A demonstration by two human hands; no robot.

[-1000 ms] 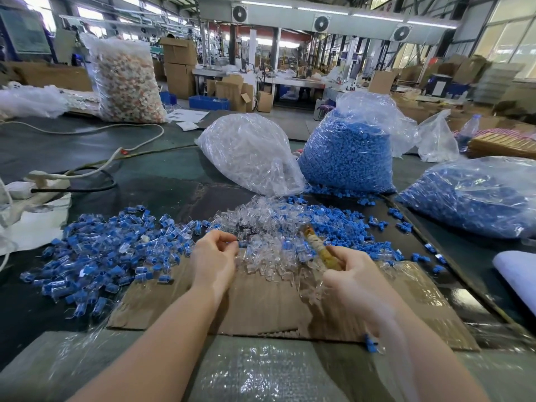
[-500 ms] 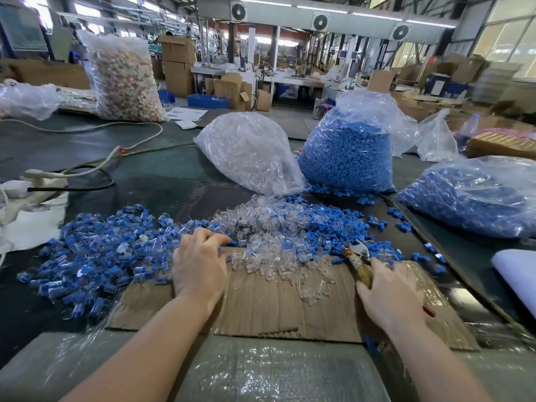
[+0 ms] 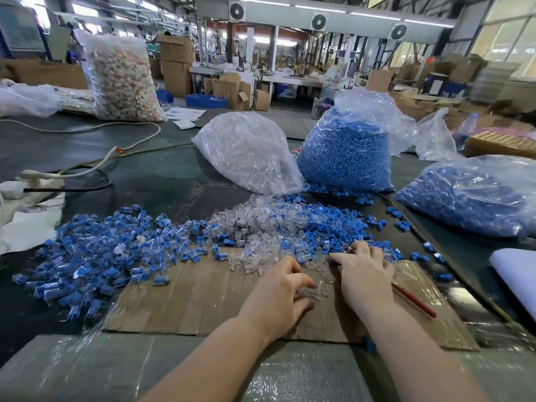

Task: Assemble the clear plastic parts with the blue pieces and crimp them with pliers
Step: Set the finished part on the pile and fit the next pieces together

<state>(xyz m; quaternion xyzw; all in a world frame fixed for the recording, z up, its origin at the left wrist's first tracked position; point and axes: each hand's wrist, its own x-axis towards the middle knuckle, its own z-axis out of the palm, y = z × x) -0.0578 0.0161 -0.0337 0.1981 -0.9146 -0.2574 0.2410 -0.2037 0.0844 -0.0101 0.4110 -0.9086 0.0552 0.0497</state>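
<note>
A heap of clear plastic parts (image 3: pixel 261 221) lies at the far edge of the cardboard sheet (image 3: pixel 197 300), with loose blue pieces (image 3: pixel 333 227) beside it on the right. My left hand (image 3: pixel 275 300) is curled over the cardboard and pinches a clear plastic part (image 3: pixel 314 288) at its fingertips. My right hand (image 3: pixel 365 274) lies flat over the pliers (image 3: pixel 414 301), whose red handle sticks out behind the wrist. Its fingers stretch toward the blue pieces. Assembled blue-and-clear pieces (image 3: pixel 110 250) are spread out on the left.
Behind the heaps stand a bag of clear parts (image 3: pixel 246 152) and a bag of blue pieces (image 3: pixel 345 158); a second blue bag (image 3: pixel 475 195) lies at right. Cables and a power strip (image 3: pixel 37 178) run along the left. A white sheet (image 3: pixel 516 274) sits at the right edge.
My right hand has laid the pliers down on the cardboard and now rests over them. My left hand has moved right from the assembled pile to the clear parts.
</note>
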